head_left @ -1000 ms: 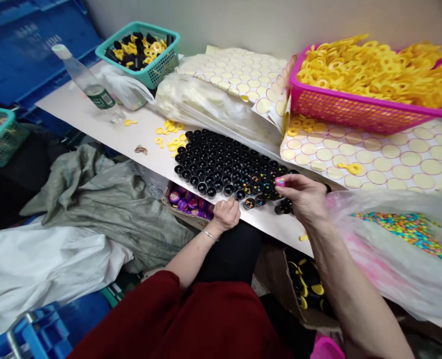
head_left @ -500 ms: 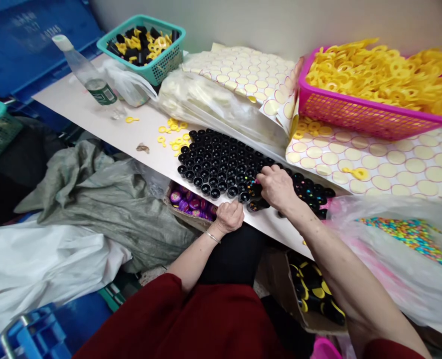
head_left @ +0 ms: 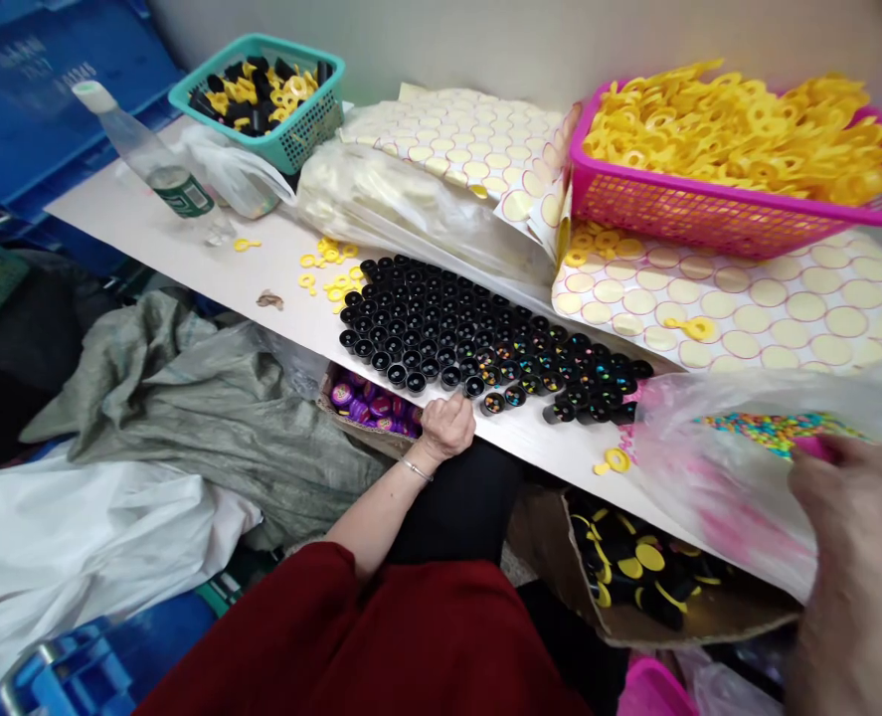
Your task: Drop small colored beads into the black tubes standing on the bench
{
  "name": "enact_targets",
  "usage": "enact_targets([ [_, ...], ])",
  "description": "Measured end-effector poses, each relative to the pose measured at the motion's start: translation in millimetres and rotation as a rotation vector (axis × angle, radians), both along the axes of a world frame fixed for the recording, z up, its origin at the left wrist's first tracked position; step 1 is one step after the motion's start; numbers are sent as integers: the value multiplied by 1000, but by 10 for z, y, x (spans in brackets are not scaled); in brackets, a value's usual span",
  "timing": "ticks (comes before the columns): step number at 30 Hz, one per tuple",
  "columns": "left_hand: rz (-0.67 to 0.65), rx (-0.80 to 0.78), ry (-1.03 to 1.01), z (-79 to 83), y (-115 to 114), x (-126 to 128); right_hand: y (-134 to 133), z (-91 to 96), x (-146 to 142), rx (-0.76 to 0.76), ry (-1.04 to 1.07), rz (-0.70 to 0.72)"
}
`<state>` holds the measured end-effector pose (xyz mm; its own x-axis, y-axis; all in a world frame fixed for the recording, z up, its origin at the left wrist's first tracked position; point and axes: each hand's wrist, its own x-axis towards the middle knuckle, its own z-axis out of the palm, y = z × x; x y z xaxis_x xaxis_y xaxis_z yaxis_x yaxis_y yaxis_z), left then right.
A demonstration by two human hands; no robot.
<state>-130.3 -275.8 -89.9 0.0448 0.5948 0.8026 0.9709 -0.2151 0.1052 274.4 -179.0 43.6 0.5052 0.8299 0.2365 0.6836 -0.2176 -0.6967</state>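
Observation:
Many small black cups point(head_left: 455, 328) stand packed together on a long white board point(head_left: 187, 249); the ones at the right hold coloured beads. My left hand point(head_left: 447, 426) rests curled at the board's front edge, just below the front row of cups, fingers closed. My right hand point(head_left: 854, 497) is blurred at the far right, over a clear plastic bag of coloured beads point(head_left: 769, 433); its fingers are smeared by motion.
A pink basket point(head_left: 709, 214) heaped with yellow rings sits at the back right on circle-printed sheets point(head_left: 754, 298). A teal basket point(head_left: 291, 139) and a plastic bottle point(head_left: 149, 164) stand at the back left. A box of purple lids point(head_left: 370, 403) and a carton of black-yellow parts point(head_left: 634, 567) lie under the board.
My right hand has left the black cups and swung right to the bead bag. My left hand has stayed at the board's edge.

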Motion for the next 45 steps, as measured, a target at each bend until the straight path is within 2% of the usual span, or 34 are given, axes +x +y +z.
enact_targets([
  [2,-9,-10,-18,-3,2,-3,144,-53,129,-304,-168,-11],
  [4,-11,-24,-24,1,4,-6,272,-51,68,-563,-262,38],
  [5,-7,-23,-20,5,5,-8,318,-42,2,-644,-257,88],
  [6,-3,-18,-11,10,7,-11,350,-39,-68,-659,-196,136],
  [8,5,-6,10,23,10,-17,365,-68,-175,-562,20,179],
  [11,4,2,26,40,16,-28,304,-204,-194,-243,411,47],
  [13,-8,23,23,42,21,-37,238,-285,-143,-32,597,-27],
  [15,-21,47,17,31,31,-47,158,-282,-98,135,668,-6],
  [17,-26,48,6,5,50,-55,58,-172,-119,225,657,68],
  [20,-26,20,-23,-22,65,-46,-124,129,-368,283,663,170],
  [24,-12,-21,-27,5,11,3,-349,507,-1011,265,782,330],
  [26,-16,-77,-22,-9,-2,17,-396,569,-1361,187,844,429],
  [29,12,-85,-12,-58,9,12,-354,463,-1876,-13,854,591],
  [31,26,-73,-3,-71,12,8,-269,308,-2183,-121,781,709],
  [33,18,-74,-14,-63,7,10,-161,145,-2423,-163,632,831],
  [36,-16,-75,-40,-42,-2,15,-16,-3,-2650,-148,246,984],
  [40,-16,-76,-38,-57,-5,20,47,45,-2817,-191,-325,1134],
  [45,-18,-136,-68,-109,-10,25,-6,207,-2986,-226,-772,1216],
])
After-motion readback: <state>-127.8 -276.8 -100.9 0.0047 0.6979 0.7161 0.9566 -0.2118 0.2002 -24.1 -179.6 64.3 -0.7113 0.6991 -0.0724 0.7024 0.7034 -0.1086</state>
